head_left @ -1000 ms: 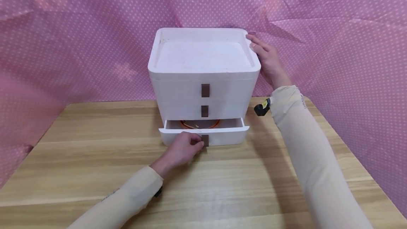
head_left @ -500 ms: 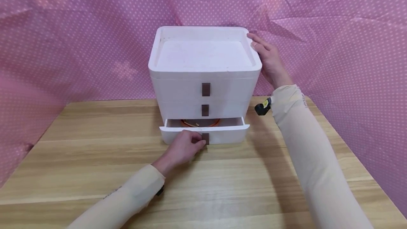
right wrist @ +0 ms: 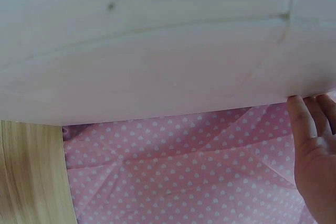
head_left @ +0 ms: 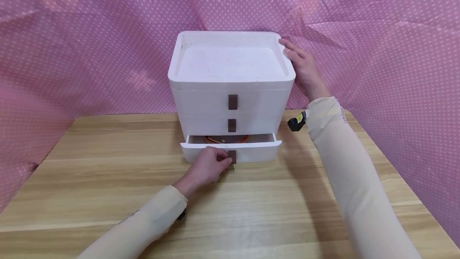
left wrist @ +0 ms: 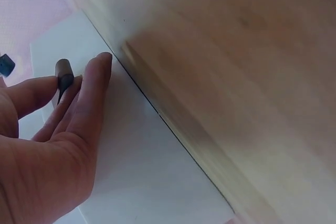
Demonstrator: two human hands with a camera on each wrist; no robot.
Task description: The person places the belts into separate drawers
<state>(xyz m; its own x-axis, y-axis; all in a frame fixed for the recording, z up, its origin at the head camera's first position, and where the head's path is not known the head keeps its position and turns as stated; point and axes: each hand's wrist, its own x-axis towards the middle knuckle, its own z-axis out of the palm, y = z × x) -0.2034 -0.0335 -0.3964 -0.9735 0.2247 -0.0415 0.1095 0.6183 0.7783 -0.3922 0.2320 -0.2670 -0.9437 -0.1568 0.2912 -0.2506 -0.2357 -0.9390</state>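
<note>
A white cabinet (head_left: 195, 103) of three drawers stands on the table. Its bottom drawer (head_left: 256, 154) is pulled part way out, and a thin orange loop (head_left: 241, 139) shows inside, mostly hidden by the drawer front. My left hand (head_left: 206, 167) pinches the brown pull tab (left wrist: 64, 72) of that drawer between thumb and fingers. High on the cabinet's right side, my right hand (head_left: 305, 69) rests with extended fingers against the top rim. Three of its fingers (right wrist: 300, 116) touch the white side wall in the right wrist view.
The two upper drawers are closed, each with a brown tab (head_left: 232, 102). A shallow tray (head_left: 231, 63) forms the cabinet's top. Pink dotted cloth (head_left: 108, 51) hangs behind and at both sides of the wooden table (head_left: 108, 171).
The bottom drawer has slid very slightly inward, with my left hand still pinching its tab. My right hand stays at the cabinet's side.
</note>
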